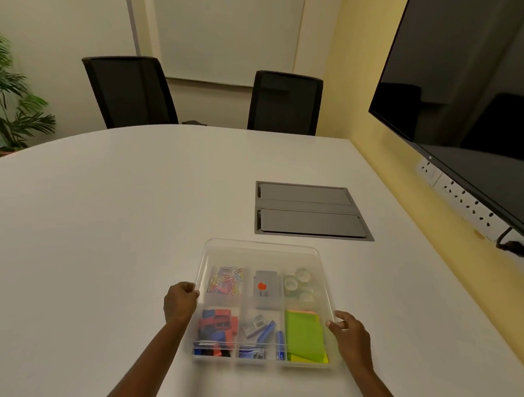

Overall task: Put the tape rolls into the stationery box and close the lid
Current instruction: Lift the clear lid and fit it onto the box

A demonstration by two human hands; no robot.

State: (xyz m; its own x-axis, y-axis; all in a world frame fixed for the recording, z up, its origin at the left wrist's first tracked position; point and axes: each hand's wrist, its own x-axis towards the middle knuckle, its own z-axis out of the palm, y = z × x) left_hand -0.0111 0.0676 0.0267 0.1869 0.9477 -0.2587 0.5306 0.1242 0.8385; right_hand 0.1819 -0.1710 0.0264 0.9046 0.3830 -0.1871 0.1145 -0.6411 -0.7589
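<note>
Clear plastic lid [261, 253] is grasped at its sides by the left hand [180, 304] and right hand [351, 336] over the stationery box [260, 360] — tape rolls [298, 283] already inside, far-right compartment — and should be lowered level, then pressed evenly.

I count two chairs [129, 91], one stationery box [324, 262] of six compartments, roughly four tape rolls [291, 282], two hands [180, 303].

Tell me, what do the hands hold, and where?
Both hold the clear lid over the box: left hand at its left edge, right hand at its right edge.
</note>
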